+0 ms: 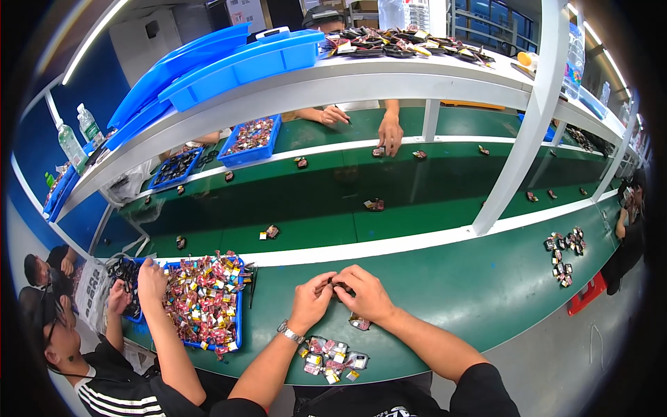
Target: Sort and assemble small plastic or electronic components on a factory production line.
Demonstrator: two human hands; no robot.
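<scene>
Both hands meet over the green table [445, 292]: left hand [313, 300] and right hand [365, 292], each grip pinched on one small dark part [336, 285]. Its long axis cannot be told. Bare table lies beyond the grip; a pile of small parts [332, 356] sits nearer, by the table's edge.

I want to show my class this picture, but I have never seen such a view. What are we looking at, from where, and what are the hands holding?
A camera worn on a person's head looks down at a green workbench. Its wide lens bends straight edges. The left hand and right hand meet on one small dark part. A little pile of small wrapped parts lies before them. To the left, a co-worker's hand rests at a blue tray of red and yellow parts. Beyond runs a green conveyor belt.
</scene>
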